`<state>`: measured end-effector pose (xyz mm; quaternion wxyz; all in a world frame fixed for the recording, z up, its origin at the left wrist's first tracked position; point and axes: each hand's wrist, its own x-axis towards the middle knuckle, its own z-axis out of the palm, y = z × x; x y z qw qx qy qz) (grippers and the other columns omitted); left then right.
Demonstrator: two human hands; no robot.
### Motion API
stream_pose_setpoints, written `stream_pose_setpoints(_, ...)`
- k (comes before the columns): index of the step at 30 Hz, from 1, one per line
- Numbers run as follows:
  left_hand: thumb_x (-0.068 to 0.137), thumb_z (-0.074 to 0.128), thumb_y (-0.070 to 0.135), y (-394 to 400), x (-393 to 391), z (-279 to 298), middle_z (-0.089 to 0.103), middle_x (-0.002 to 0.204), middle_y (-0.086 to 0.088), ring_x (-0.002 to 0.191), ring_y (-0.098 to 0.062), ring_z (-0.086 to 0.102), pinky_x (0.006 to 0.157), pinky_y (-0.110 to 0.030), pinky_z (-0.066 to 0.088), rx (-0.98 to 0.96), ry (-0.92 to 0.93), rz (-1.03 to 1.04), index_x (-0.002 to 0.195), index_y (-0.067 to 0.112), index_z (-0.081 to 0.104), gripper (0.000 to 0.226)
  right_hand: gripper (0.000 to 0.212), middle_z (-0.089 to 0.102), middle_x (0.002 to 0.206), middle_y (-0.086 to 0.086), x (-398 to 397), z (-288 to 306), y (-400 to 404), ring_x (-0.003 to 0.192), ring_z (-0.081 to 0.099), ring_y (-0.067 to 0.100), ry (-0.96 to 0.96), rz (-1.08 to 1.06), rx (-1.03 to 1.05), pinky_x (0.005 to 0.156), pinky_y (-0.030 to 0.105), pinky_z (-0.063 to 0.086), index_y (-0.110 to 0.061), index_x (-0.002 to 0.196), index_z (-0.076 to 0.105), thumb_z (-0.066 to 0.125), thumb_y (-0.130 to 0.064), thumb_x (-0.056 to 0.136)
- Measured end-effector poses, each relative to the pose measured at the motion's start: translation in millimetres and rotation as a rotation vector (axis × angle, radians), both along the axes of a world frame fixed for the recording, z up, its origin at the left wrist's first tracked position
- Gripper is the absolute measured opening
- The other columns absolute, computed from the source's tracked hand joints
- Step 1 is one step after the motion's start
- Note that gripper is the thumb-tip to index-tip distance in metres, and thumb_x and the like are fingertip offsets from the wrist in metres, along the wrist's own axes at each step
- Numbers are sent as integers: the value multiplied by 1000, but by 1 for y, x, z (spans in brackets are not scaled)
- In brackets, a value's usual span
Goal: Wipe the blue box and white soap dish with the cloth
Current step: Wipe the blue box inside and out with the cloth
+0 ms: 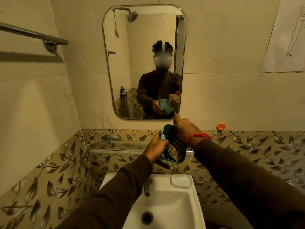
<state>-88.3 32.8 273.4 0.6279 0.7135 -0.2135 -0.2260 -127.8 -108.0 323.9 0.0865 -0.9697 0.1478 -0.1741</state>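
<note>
**Inspector A:** Position of the blue box [163,135]?

**Inspector B:** Held up in the air in front of the wall, above the sink [166,204], tilted with its open side toward the person. The left hand [156,148] grips its left edge, fingers curled round the rim.

**Inspector A:** And the right hand [185,130]?

**Inspector B:** It is bunched around the checked cloth [175,149], fingers curled and pressing the cloth down into the box. The cloth fills most of the interior and hangs toward the lower rim, just below that hand. A red thread [200,136] circles the right wrist.

**Inspector A:** The white soap dish [180,180]?

**Inspector B:** Well below the right hand, resting on the back right corner of the sink, apart from both hands. Nothing touches it.

**Inspector A:** Other items noted?

**Inspector B:** A metal tap [146,187] stands on the sink's rear ledge, under the left forearm. A glass shelf [115,146] runs along the leaf-patterned tiles to the left of the left hand. A mirror [143,61] hangs above both hands and reflects the box being held. An orange hook [221,126] sits on the wall to the right of the right hand. A towel rail [33,34] is mounted far up to the left.
</note>
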Motion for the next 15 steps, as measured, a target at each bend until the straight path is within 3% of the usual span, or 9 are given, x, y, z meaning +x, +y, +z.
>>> stream_pose_setpoints(3, 91, 48, 14, 4, 2, 9, 62, 94, -8, 81, -27, 62, 53, -36, 56, 90, -93, 12, 104, 21, 62, 20, 42, 59, 108, 16, 1, -2, -2, 89, 63, 34, 62, 35, -112, 74, 46, 57, -17, 126, 31, 56, -20, 91)
stream_pose_setpoints(5, 91, 50, 17, 9, 4, 17, 58, 84, -7, 71, -27, 59, 46, -29, 50, 217, -142, -50, 87, 17, 58, 9, 47, 58, 110, 17, 0, -2, 2, 91, 63, 36, 106, 71, -196, 70, 42, 55, -16, 130, 30, 55, -23, 92)
stream_pose_setpoints(8, 89, 52, 21, 14, 9, 24, 57, 79, -10, 63, -28, 59, 47, -28, 48, 419, -149, -175, 80, 13, 52, 13, 46, 58, 111, 17, 0, 1, 10, 91, 63, 35, 163, 160, -232, 67, 39, 51, -17, 128, 32, 58, -25, 91)
stream_pose_setpoints(11, 88, 54, 20, 16, 12, 22, 57, 83, -12, 71, -31, 59, 55, -31, 47, 522, -136, -269, 79, 14, 51, 12, 47, 58, 113, 14, 0, 0, 14, 92, 62, 32, 287, 233, -196, 67, 38, 49, -20, 126, 36, 63, -22, 87)
stream_pose_setpoints(15, 93, 51, 27, 22, 11, 15, 62, 100, -8, 89, -28, 63, 67, -36, 54, 370, -40, -171, 95, 26, 57, 6, 45, 56, 117, 14, 3, -1, 7, 99, 62, 32, 188, 107, -167, 79, 44, 56, -17, 128, 39, 60, -22, 88)
